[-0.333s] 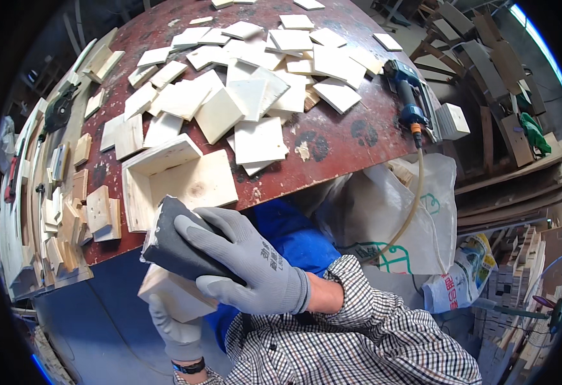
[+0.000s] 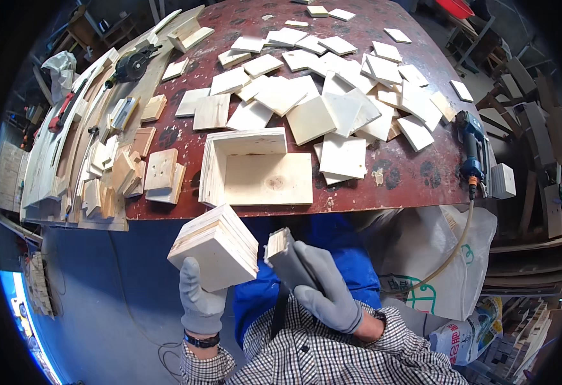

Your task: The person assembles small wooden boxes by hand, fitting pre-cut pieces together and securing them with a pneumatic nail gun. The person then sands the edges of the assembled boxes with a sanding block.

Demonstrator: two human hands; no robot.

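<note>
Both my hands wear grey gloves. My left hand (image 2: 200, 299) is closed around the lower part of a stack of square plywood pieces (image 2: 219, 260), tilted, with its layered edges facing up. Just to the right, my right hand (image 2: 332, 295) grips a sanding block (image 2: 290, 262), a wooden block wrapped in dark grey abrasive sheet whose bare end shows. A gap separates the block from the stack. Beyond them, at the table's near edge, lies an open-sided wooden box (image 2: 268, 183) with two walls standing on its base.
Many loose square wooden pieces (image 2: 310, 119) cover the red table (image 2: 351, 192). A blue nail gun (image 2: 472, 151) with a hose lies at the right edge. Boards and offcuts (image 2: 101, 157) line the left side. A white sack (image 2: 451, 256) hangs below the table's right edge.
My right hand has drawn the sanding block back to the right, off from above the stack. The stack now shows fully in my left hand, and the view has shifted.
</note>
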